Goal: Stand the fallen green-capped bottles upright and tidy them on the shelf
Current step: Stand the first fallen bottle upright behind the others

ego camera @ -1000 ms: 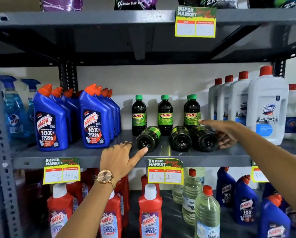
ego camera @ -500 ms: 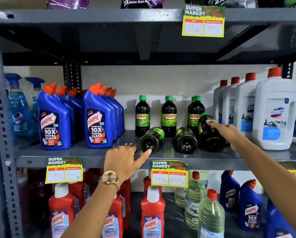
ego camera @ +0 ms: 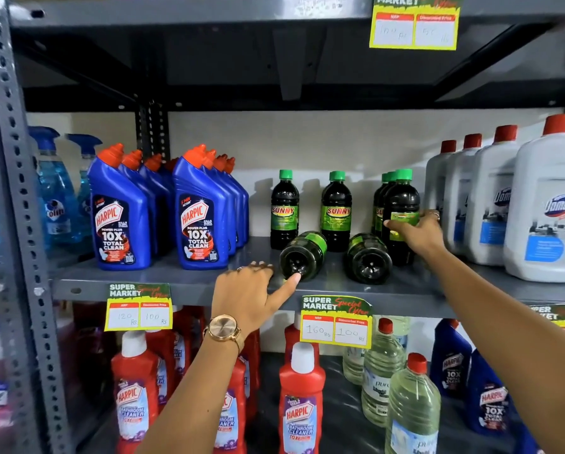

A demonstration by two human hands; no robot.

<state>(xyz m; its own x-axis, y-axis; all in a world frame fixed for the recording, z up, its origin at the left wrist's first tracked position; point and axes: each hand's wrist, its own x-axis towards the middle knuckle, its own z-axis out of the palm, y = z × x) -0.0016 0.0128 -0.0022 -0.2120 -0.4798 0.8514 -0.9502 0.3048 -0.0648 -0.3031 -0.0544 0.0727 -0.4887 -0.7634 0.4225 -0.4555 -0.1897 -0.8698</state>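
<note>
Meanwhile, the right hand point(ego camera: 417, 231) is grasping an upright green-capped bottle point(ego camera: 400, 211) near the grey shelf point(ego camera: 176, 280) middle. Two fallen bottles point(ego camera: 302, 255) are lying bases toward its front edge; the loosely open left hand point(ego camera: 250, 294) is thumbing one.

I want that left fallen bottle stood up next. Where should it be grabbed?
Grip the left fallen bottle around its round body, coming from the front and above. Its base faces outward with the cap pointing back, so the left hand, already touching the base, can wrap it.
</note>
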